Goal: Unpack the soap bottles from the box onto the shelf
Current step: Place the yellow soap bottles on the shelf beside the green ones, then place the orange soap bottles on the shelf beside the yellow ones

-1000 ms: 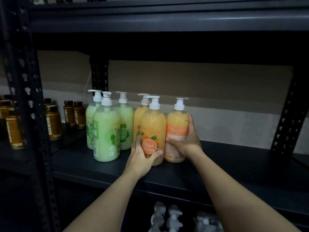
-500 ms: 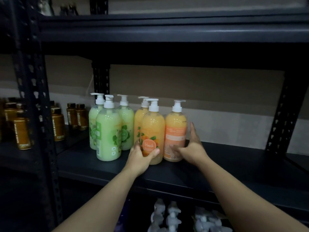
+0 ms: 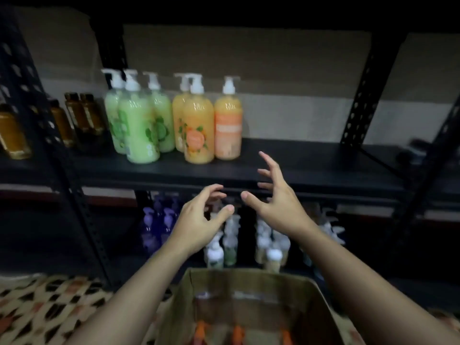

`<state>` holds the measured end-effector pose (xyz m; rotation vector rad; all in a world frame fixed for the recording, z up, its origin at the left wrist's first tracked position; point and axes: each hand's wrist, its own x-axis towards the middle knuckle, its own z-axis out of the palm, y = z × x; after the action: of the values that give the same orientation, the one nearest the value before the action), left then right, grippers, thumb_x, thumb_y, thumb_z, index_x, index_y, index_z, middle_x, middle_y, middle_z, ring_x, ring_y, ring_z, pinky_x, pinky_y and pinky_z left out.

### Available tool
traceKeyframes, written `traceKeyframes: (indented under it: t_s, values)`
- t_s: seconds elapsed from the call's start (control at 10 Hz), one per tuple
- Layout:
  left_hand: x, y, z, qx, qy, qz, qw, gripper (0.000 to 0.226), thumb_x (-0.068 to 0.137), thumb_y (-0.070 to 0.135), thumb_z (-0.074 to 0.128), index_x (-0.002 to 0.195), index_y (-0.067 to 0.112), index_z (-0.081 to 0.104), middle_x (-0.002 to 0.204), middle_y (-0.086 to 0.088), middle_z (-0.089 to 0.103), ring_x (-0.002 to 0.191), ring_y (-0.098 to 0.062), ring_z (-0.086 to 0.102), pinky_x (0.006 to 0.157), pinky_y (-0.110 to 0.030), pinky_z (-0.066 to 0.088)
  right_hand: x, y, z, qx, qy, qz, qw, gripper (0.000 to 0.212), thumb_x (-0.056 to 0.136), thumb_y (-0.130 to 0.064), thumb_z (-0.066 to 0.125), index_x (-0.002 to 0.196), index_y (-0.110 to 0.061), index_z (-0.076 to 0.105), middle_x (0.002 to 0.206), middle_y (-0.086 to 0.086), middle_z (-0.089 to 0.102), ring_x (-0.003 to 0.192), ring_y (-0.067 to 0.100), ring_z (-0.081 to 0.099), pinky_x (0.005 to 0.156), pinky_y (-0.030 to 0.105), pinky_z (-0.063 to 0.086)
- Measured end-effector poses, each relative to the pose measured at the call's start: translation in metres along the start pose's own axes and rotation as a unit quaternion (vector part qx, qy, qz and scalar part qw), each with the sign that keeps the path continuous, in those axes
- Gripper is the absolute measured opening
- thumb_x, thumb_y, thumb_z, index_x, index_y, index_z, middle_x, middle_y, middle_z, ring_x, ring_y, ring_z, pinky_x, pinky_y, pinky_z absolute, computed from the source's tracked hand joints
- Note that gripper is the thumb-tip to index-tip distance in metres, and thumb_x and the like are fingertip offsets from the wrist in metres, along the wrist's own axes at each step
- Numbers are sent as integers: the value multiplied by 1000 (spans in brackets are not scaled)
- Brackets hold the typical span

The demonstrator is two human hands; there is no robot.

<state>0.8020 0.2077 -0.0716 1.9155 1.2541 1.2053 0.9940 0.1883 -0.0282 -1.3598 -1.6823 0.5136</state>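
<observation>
Three green pump bottles and three orange pump bottles stand together on the dark shelf. The rightmost orange bottle shows its back label. My left hand and my right hand hover in front of the shelf edge, below and right of the bottles, fingers spread, holding nothing. An open cardboard box sits at the bottom of the view, with orange bottle tops showing inside.
Amber bottles fill the neighbouring shelf at left behind a perforated post. The lower shelf holds purple bottles and white-capped ones. A patterned mat lies on the floor beside the box.
Both hands have let go of the two front orange bottles and pulled back toward me. The view has tilted down, bringing the box and lower shelf into sight.
</observation>
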Motion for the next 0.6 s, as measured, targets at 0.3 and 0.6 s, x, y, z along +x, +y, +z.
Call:
traceKeyframes:
  t_s: [0.3,0.6]
  values:
    - [-100,-81,75,88,-100,-206,970,30,89,32,66,118,23,62,83,13,66,89,-12,65,83,-29,50,-142,111,58,-130,-101,236,958,54,84,-51,68,132,-30,56,124,-5,66,112,16,63,94,32,51]
    - [-180,-243,134,165,-323,-442,820,54,69,45,74,115,18,66,119,-7,67,106,-22,64,94,-31,51,-188,197,121,-200,-376,380,821,69,95,-49,54,150,-12,36,152,9,42,138,25,42,111,30,33]
